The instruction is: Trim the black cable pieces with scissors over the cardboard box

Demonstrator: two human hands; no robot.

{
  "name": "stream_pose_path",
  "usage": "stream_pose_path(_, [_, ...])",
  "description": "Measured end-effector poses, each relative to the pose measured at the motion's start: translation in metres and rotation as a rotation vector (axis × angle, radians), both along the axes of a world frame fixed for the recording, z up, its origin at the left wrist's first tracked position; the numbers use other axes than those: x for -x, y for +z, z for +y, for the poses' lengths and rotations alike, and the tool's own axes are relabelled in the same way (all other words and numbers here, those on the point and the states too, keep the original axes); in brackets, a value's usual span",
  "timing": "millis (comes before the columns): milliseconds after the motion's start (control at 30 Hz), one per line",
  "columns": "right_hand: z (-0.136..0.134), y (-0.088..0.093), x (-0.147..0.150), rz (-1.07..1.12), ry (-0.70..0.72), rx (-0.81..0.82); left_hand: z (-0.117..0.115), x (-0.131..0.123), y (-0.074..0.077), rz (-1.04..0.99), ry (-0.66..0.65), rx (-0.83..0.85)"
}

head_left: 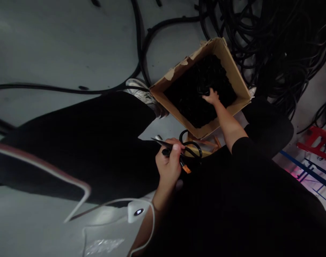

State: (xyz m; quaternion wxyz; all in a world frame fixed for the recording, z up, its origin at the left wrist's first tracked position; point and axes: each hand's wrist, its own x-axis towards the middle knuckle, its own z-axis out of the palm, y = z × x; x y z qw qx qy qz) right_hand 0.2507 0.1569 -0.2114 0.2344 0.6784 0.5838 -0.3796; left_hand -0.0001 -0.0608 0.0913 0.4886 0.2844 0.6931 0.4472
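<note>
My left hand (168,162) is closed around a pair of scissors (166,143) with pointed blades and black looped handles. The same hand also grips a short black cable piece (182,163) with an orange end. Over the cardboard box (236,80), my right hand (212,97) reaches down with its thumb and fingers apart, at the dark contents. Many small black pieces (195,107) fill the box; they are too dark to make out singly. Whether the right fingertips touch one of them, I cannot tell.
Thick black cables (173,23) run across the grey floor. A large tangle of black cable (246,39) lies behind the box. Under the box's near side is a wooden stool (206,142). A red frame (317,142) stands at right. A white cord (153,217) loops beside my left forearm.
</note>
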Motion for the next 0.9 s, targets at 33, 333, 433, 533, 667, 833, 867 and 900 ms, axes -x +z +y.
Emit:
stream_pose_path(33, [-0.004, -0.011, 0.016, 0.015, -0.089, 0.071, 0.001, -0.001, 0.001, -0.002, -0.002, 0.008])
stream_pose_path(333, [-0.073, 0.005, 0.063, 0.075, 0.056, -0.093, 0.000, -0.006, 0.002, 0.031, -0.053, 0.064])
stream_pose_path(433, [-0.104, 0.027, 0.060, 0.143, 0.240, -0.206, -0.004, -0.008, 0.001, 0.026, -0.066, 0.057])
stream_pose_path(533, [-0.123, 0.044, 0.057, 0.251, 0.466, -0.077, -0.008, -0.009, -0.002, 0.040, -0.078, 0.046])
stream_pose_path(667, [-0.115, 0.071, 0.039, 0.114, 0.344, -0.037, -0.014, -0.006, -0.007, 0.107, -0.105, -0.006])
stream_pose_path(833, [-0.072, 0.133, 0.028, 0.148, 0.288, -0.116, -0.014, -0.006, -0.012, 0.123, -0.099, -0.114])
stream_pose_path(867, [-0.064, 0.149, 0.030, 0.168, 0.283, -0.112, -0.014, -0.007, -0.013, 0.109, -0.097, -0.135])
stream_pose_path(900, [-0.058, 0.167, 0.031, 0.198, 0.287, -0.113, -0.012, -0.008, -0.014, 0.088, -0.092, -0.151])
